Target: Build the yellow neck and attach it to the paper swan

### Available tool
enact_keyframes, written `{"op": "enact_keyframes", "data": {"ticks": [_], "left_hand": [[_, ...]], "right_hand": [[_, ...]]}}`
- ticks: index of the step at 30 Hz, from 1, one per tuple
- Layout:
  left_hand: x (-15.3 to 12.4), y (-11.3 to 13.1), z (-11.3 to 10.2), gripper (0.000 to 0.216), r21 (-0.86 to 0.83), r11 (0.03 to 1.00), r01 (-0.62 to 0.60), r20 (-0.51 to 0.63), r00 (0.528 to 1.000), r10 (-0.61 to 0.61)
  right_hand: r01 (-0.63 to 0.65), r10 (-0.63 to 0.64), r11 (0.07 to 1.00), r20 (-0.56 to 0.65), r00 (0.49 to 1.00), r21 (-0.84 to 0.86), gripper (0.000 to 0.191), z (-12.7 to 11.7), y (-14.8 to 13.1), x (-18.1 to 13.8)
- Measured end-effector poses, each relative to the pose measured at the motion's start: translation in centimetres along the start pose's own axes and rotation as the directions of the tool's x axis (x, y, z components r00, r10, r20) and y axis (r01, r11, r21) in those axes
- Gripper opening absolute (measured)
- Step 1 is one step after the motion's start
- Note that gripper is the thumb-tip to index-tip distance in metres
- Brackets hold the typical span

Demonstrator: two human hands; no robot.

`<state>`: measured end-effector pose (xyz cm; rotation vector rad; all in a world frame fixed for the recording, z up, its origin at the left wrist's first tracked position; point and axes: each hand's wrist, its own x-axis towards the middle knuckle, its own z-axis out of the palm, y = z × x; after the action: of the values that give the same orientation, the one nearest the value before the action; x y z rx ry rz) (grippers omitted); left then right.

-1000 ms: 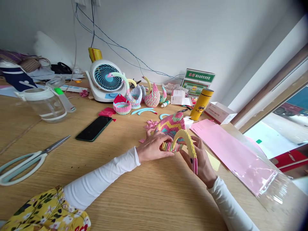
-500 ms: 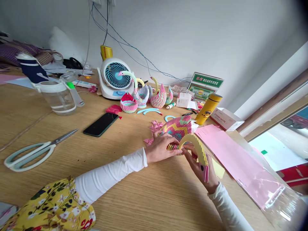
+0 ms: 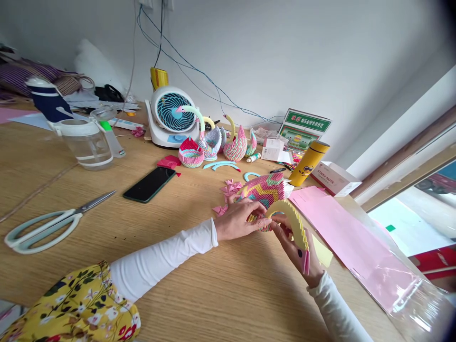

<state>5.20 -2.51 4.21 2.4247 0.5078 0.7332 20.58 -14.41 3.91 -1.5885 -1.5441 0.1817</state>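
Observation:
A modular paper swan body (image 3: 265, 189) in pink, yellow and green zigzags sits on the wooden table (image 3: 199, 285). My left hand (image 3: 238, 219) is closed on its near base. My right hand (image 3: 297, 247) grips the lower end of a curved yellow paper neck (image 3: 292, 219) with a pink tip, held against the front of the body. Both hands' fingertips meet at the joint between neck and body.
Several finished paper swans (image 3: 213, 142) stand before a small fan (image 3: 171, 114). A black phone (image 3: 149, 184), scissors (image 3: 46, 225), a clear jug (image 3: 85, 142), a yellow flask (image 3: 309, 162), a sticky-note box (image 3: 333, 176), pink paper sheets (image 3: 356, 242) and loose pink pieces (image 3: 230, 186) lie around.
The view shifted left, then steadied. My hands stay on the swan; the right hand has pressed the neck's base a little closer to the body.

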Motion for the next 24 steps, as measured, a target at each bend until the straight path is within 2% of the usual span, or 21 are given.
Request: {"op": "enact_keyframes", "data": {"ticks": [4,10,16,20,24], "left_hand": [[0.0,0.2,-0.2,0.026,0.028,0.999,-0.017,0.009,1.0,0.017],[0.0,0.5,-0.3,0.026,0.045,0.999,-0.028,0.012,1.0,0.028],[0.0,0.4,-0.1,0.028,0.043,0.999,-0.023,-0.005,1.0,0.023],[-0.1,0.3,-0.1,0.03,0.035,0.999,-0.031,0.005,1.0,0.031],[-0.1,0.4,-0.2,0.032,0.016,1.0,-0.009,0.032,0.999,0.008]], "right_hand": [[-0.005,0.005,1.0,-0.004,1.0,0.01,0.024,0.0,-0.1,-0.1],[0.006,-0.012,0.997,-0.088,0.996,-0.075,0.03,-0.5,-1.0,0.1],[0.113,-0.122,0.991,-0.128,0.984,-0.076,0.04,-0.8,-1.6,1.0],[0.223,-0.245,0.967,-0.203,0.948,-0.126,0.036,-1.2,-2.2,1.7],[0.337,-0.361,0.93,-0.191,0.913,-0.148,0.037,-1.9,-3.1,1.9]]}}
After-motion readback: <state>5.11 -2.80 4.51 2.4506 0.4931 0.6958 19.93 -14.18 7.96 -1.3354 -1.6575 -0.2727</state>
